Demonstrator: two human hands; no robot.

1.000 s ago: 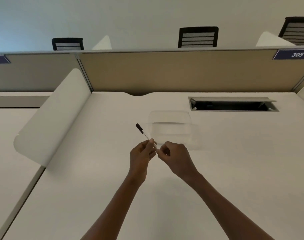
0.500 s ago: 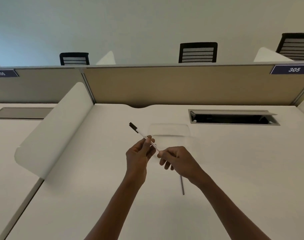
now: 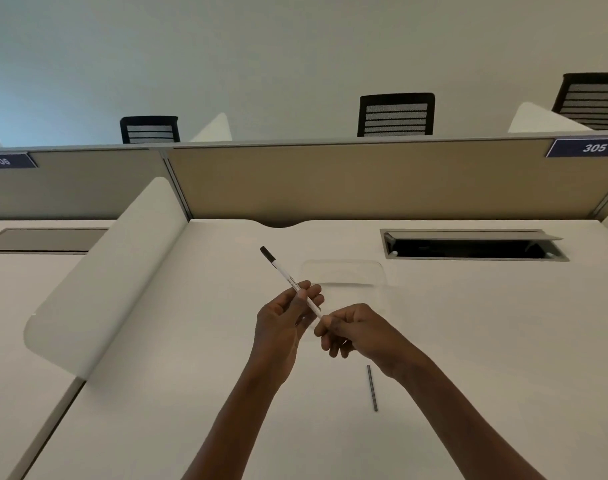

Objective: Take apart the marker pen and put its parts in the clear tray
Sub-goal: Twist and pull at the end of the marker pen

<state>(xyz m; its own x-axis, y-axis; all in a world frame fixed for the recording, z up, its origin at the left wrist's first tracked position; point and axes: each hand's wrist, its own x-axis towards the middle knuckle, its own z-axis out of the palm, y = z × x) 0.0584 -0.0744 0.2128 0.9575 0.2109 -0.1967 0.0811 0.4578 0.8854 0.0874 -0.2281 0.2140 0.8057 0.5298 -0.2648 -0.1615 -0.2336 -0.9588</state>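
Note:
A white marker pen (image 3: pixel 284 276) with a black cap at its far end slants up to the left above the desk. My left hand (image 3: pixel 284 323) pinches its barrel near the middle. My right hand (image 3: pixel 356 332) pinches the pen's near end between thumb and fingertips; that end is hidden by the fingers. A thin dark grey rod (image 3: pixel 372 388) lies on the desk under my right wrist. The clear tray (image 3: pixel 344 271) sits on the desk just beyond my hands and looks empty.
The white desk (image 3: pixel 486 341) has an open cable slot (image 3: pixel 469 244) at the back right. A white curved divider (image 3: pixel 105 289) stands on the left. A tan partition (image 3: pixel 365 181) closes the back, with black chairs beyond it.
The camera tilted down, bringing the grey rod on the desk into view. Both hands stayed on the pen, which now sticks out further to the upper left.

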